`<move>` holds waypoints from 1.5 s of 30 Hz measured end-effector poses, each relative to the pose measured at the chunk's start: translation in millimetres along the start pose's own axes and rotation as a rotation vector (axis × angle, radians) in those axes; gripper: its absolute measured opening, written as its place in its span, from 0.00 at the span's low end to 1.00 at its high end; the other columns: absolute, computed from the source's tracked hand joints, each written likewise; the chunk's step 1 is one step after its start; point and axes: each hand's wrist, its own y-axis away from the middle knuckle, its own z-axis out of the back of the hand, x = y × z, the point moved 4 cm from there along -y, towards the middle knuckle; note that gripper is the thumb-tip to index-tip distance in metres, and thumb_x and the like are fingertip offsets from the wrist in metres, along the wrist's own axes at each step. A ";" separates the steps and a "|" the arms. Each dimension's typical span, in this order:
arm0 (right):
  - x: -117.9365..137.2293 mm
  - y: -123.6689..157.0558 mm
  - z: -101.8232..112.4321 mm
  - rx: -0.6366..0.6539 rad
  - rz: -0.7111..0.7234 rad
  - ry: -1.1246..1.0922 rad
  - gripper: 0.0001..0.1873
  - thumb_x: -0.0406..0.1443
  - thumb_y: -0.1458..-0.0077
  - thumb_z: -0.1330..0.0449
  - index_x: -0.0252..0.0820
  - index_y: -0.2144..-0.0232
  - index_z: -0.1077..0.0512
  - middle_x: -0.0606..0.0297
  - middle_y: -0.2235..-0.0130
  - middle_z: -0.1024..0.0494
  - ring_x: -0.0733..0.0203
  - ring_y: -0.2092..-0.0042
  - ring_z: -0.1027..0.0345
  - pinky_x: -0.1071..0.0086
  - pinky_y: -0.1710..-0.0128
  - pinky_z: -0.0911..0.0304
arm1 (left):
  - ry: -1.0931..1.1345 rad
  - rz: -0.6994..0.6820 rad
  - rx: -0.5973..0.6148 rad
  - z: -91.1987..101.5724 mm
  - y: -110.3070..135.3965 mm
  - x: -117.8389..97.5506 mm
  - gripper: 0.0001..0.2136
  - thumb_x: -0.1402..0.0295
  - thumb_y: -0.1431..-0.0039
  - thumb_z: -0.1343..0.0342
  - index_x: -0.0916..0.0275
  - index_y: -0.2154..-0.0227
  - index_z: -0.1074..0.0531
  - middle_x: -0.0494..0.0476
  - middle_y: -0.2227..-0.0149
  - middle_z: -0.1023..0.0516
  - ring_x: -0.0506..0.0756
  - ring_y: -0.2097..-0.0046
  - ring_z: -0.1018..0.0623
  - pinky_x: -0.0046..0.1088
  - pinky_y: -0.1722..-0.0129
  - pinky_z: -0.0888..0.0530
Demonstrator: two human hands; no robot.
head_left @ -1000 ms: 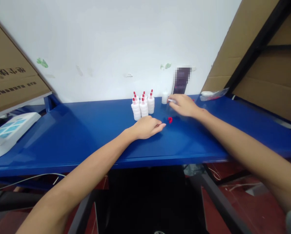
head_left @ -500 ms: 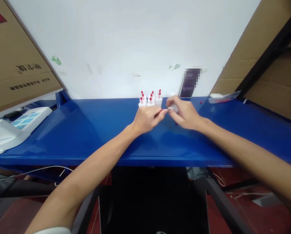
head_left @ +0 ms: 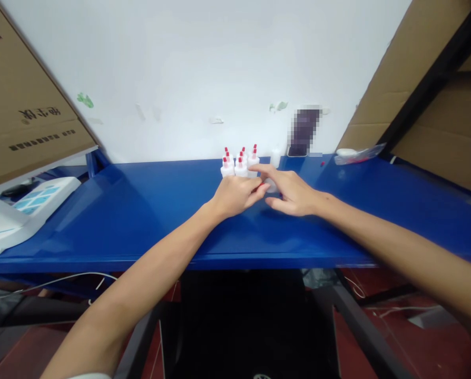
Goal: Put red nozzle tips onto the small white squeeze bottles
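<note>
My left hand and my right hand meet over the blue table, just in front of a cluster of several small white bottles with red caps. My left fingers pinch a small red cap. My right hand grips a small white bottle, mostly hidden by the fingers, with the index finger stretched toward the cluster. The cap sits right at the bottle's end. One uncapped white bottle stands alone behind my right hand.
A phone leans against the white wall. A clear plastic bag lies at the back right. A white device with blue keys sits at the left. Cardboard boxes flank both sides.
My left hand picked the red cap off the table and my right hand drew a white bottle in from the back. Both hands came together in front of the bottle cluster.
</note>
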 end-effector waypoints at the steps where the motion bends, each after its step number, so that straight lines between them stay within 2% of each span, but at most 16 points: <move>1: -0.7 0.1 -0.2 0.000 0.009 -0.015 0.35 0.43 0.42 0.44 0.38 0.35 0.41 0.59 0.58 0.20 0.58 0.67 0.30 0.63 0.64 0.36 | 0.004 0.004 0.027 -1.6 0.5 0.4 0.24 0.60 0.26 0.58 0.63 0.75 0.26 0.54 0.80 0.25 0.50 0.78 0.28 0.27 0.76 0.39; 5: -5.0 -1.4 -1.7 -0.010 -0.056 -0.031 0.25 0.49 0.35 0.50 0.41 0.46 0.28 0.59 0.61 0.18 0.55 0.63 0.27 0.63 0.62 0.36 | 0.036 -0.006 0.149 -9.2 2.6 -1.4 0.19 0.61 0.29 0.53 0.64 0.71 0.23 0.56 0.75 0.21 0.52 0.73 0.23 0.27 0.74 0.35; 8: -6.6 -2.3 -0.9 -0.019 -0.084 -0.030 0.23 0.49 0.34 0.50 0.41 0.52 0.24 0.60 0.64 0.18 0.57 0.66 0.27 0.65 0.63 0.38 | 0.061 0.020 0.218 -12.0 2.6 -4.6 0.17 0.63 0.30 0.51 0.64 0.72 0.23 0.56 0.73 0.20 0.53 0.72 0.22 0.27 0.73 0.34; 11: -11.5 -1.1 3.1 -0.054 -0.116 -0.026 0.24 0.49 0.34 0.52 0.41 0.53 0.23 0.63 0.68 0.20 0.59 0.70 0.30 0.65 0.66 0.40 | 0.124 0.047 0.238 -9.6 0.3 -10.0 0.19 0.63 0.29 0.51 0.64 0.74 0.24 0.56 0.73 0.21 0.52 0.72 0.24 0.27 0.72 0.33; 14: -18.7 0.3 9.2 -0.127 -0.156 -0.022 0.24 0.50 0.34 0.53 0.41 0.54 0.25 0.65 0.71 0.22 0.60 0.73 0.33 0.65 0.67 0.41 | 0.216 0.022 0.272 -6.7 -2.3 -17.4 0.21 0.62 0.29 0.51 0.65 0.75 0.25 0.57 0.69 0.22 0.50 0.71 0.26 0.28 0.69 0.31; 16: -23.1 0.3 12.6 -0.173 -0.194 -0.034 0.24 0.50 0.33 0.53 0.41 0.51 0.28 0.66 0.71 0.24 0.61 0.73 0.34 0.65 0.67 0.41 | 0.281 0.007 0.305 -6.1 -3.3 -21.0 0.21 0.62 0.28 0.52 0.66 0.76 0.25 0.58 0.66 0.23 0.50 0.70 0.27 0.29 0.65 0.30; 19: -27.9 -0.7 13.8 -0.184 -0.253 -0.008 0.23 0.49 0.35 0.51 0.42 0.47 0.32 0.65 0.67 0.24 0.61 0.73 0.35 0.65 0.67 0.41 | 0.324 0.019 0.349 -7.7 -3.4 -22.2 0.22 0.62 0.27 0.53 0.65 0.77 0.26 0.56 0.69 0.25 0.49 0.71 0.29 0.28 0.66 0.31; 22: -30.8 -1.9 9.7 -0.103 -0.282 0.077 0.23 0.41 0.43 0.45 0.41 0.46 0.35 0.60 0.60 0.22 0.59 0.72 0.35 0.64 0.67 0.42 | 0.296 0.027 0.395 -11.2 -2.2 -21.0 0.23 0.62 0.28 0.53 0.65 0.78 0.27 0.54 0.74 0.27 0.49 0.74 0.31 0.29 0.69 0.35; 25: -33.3 -2.6 4.9 -0.039 -0.283 0.152 0.23 0.36 0.46 0.47 0.39 0.47 0.35 0.56 0.60 0.22 0.55 0.67 0.33 0.63 0.64 0.41 | 0.281 0.024 0.459 -15.5 -0.4 -20.3 0.24 0.60 0.28 0.53 0.64 0.79 0.28 0.54 0.76 0.28 0.49 0.75 0.31 0.30 0.70 0.37; 27: -34.5 -3.0 2.7 -0.005 -0.282 0.176 0.22 0.37 0.42 0.49 0.37 0.46 0.34 0.56 0.62 0.22 0.53 0.66 0.32 0.62 0.63 0.41 | 0.286 0.019 0.500 -18.0 0.8 -20.7 0.24 0.59 0.27 0.53 0.64 0.79 0.28 0.54 0.76 0.27 0.49 0.75 0.31 0.30 0.71 0.38; 31: -37.2 -2.8 1.0 0.097 -0.357 0.218 0.26 0.48 0.34 0.51 0.36 0.43 0.34 0.61 0.71 0.24 0.51 0.68 0.31 0.64 0.66 0.44 | 0.281 0.006 0.536 -20.0 1.4 -22.0 0.24 0.59 0.27 0.53 0.64 0.80 0.28 0.54 0.76 0.26 0.49 0.76 0.31 0.29 0.72 0.39; 35: -38.1 -5.5 2.2 0.170 -0.409 0.435 0.33 0.54 0.31 0.58 0.32 0.47 0.31 0.49 0.66 0.20 0.46 0.66 0.27 0.63 0.69 0.47 | 0.268 -0.003 0.549 -21.3 1.5 -22.5 0.25 0.59 0.27 0.53 0.64 0.80 0.29 0.54 0.76 0.26 0.49 0.76 0.31 0.29 0.72 0.40; 39: -37.4 -12.2 -2.7 0.227 -0.399 0.591 0.34 0.53 0.30 0.59 0.28 0.46 0.32 0.41 0.61 0.19 0.43 0.64 0.26 0.61 0.69 0.48 | 0.246 0.007 0.580 -24.1 2.8 -21.3 0.25 0.58 0.28 0.53 0.64 0.81 0.29 0.54 0.79 0.27 0.50 0.77 0.32 0.30 0.73 0.43; 45: -35.3 -16.6 -20.7 0.302 -0.293 0.636 0.25 0.48 0.32 0.55 0.35 0.49 0.30 0.48 0.64 0.18 0.49 0.67 0.26 0.63 0.72 0.52 | 0.245 0.054 0.598 -25.4 3.2 -19.2 0.25 0.57 0.29 0.51 0.63 0.81 0.30 0.52 0.81 0.30 0.50 0.79 0.36 0.30 0.74 0.44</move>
